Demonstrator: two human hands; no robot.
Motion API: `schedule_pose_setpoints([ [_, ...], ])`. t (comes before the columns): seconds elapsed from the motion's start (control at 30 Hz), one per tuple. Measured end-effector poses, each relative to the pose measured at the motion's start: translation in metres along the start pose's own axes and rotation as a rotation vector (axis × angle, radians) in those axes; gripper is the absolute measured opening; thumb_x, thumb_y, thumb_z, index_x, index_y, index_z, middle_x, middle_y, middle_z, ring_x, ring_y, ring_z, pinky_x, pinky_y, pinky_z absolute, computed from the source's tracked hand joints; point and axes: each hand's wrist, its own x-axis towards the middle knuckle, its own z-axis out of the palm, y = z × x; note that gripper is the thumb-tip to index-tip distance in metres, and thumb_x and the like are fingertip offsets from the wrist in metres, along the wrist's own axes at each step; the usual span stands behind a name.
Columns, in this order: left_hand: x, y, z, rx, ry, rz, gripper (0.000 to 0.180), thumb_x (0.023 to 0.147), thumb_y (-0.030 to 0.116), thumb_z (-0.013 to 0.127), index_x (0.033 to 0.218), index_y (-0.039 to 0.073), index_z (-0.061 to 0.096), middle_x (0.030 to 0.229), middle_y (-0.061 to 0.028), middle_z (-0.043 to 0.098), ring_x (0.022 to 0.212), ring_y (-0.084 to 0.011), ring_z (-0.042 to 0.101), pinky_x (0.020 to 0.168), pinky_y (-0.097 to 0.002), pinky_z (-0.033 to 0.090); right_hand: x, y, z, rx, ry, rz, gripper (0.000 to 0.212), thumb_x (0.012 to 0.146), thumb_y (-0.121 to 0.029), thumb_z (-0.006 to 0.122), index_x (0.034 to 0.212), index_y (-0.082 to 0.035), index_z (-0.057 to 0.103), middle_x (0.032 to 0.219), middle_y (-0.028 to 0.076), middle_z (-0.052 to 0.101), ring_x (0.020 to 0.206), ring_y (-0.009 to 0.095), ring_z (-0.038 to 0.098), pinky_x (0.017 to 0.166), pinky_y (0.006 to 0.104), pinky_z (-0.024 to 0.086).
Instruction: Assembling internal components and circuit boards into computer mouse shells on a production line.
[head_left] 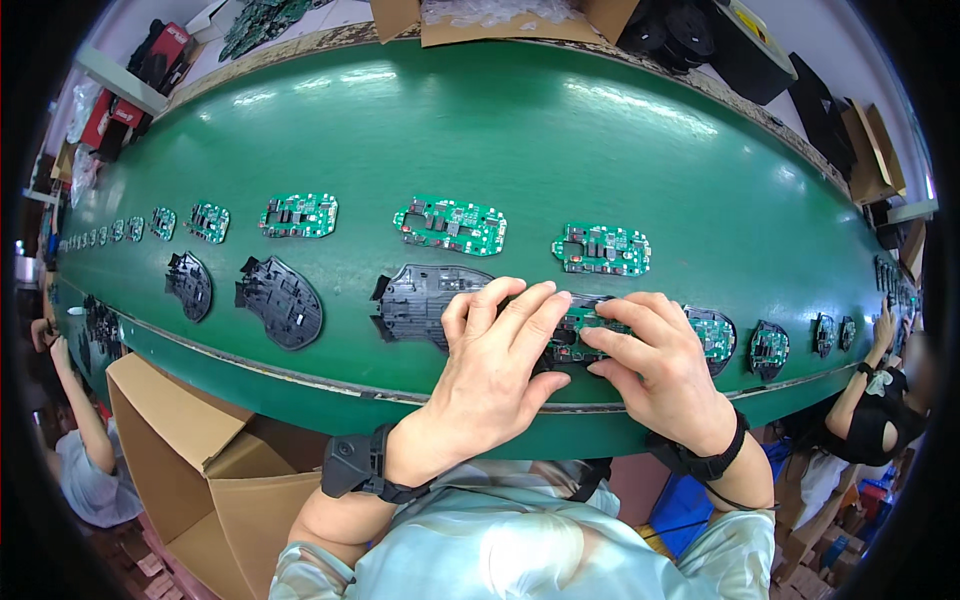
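Between my two hands a green circuit board (566,338) lies in a black plastic shell, both partly covered by my fingers. My left hand (495,350) grips their left end, fingertips along the far edge and thumb at the near edge. Over the right part, my right hand (655,355) has its fingers and thumb bent onto the board. Just left of my left hand lies a bare black shell (425,295), its right end hidden behind that hand. A shell fitted with a board (715,335) peeks out right of my right hand.
Loose circuit boards (452,225) form a row across the green bench (480,120), and more black shells (282,303) lie at left. Filled shells (769,348) continue rightward. An open cardboard box (190,440) stands below the near edge. Other people work at both sides.
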Motion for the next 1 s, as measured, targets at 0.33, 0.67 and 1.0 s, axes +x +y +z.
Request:
schedule_pose_setpoints([
  [0.33, 0.002, -0.007, 0.004, -0.063, 0.000, 0.037, 0.074, 0.068, 0.010, 0.087, 0.135, 0.004, 0.055, 0.132, -0.0114, 0.061, 0.118, -0.0326, 0.055, 0.103, -0.0476, 0.036, 0.003, -0.003, 0.005, -0.004, 0.033, 0.031, 0.038, 0.067, -0.002, 0.079, 0.104, -0.004, 0.073, 0.114, 0.013, 0.067, 0.107, 0.033, 0.061, 0.085, 0.0436, 0.048],
  [0.67, 0.005, -0.008, 0.007, -0.095, 0.016, 0.024, 0.069, 0.067, 0.001, 0.081, 0.131, 0.001, 0.055, 0.127, -0.0164, 0.060, 0.110, -0.0341, 0.057, 0.094, -0.0451, 0.042, 0.000, -0.011, 0.021, -0.097, 0.122, 0.033, 0.026, 0.075, -0.006, 0.075, 0.101, -0.001, 0.075, 0.113, 0.016, 0.071, 0.105, 0.032, 0.066, 0.089, 0.0440, 0.052],
  [1.0, 0.008, -0.011, 0.006, -0.097, -0.015, 0.052, 0.064, 0.066, -0.003, 0.077, 0.127, 0.002, 0.059, 0.123, -0.0146, 0.058, 0.104, -0.0323, 0.056, 0.089, -0.0434, 0.042, 0.007, -0.014, 0.022, -0.089, 0.141, 0.100, 0.024, 0.072, -0.005, 0.074, 0.096, -0.001, 0.077, 0.108, 0.014, 0.074, 0.099, 0.028, 0.069, 0.084, 0.0406, 0.055],
])
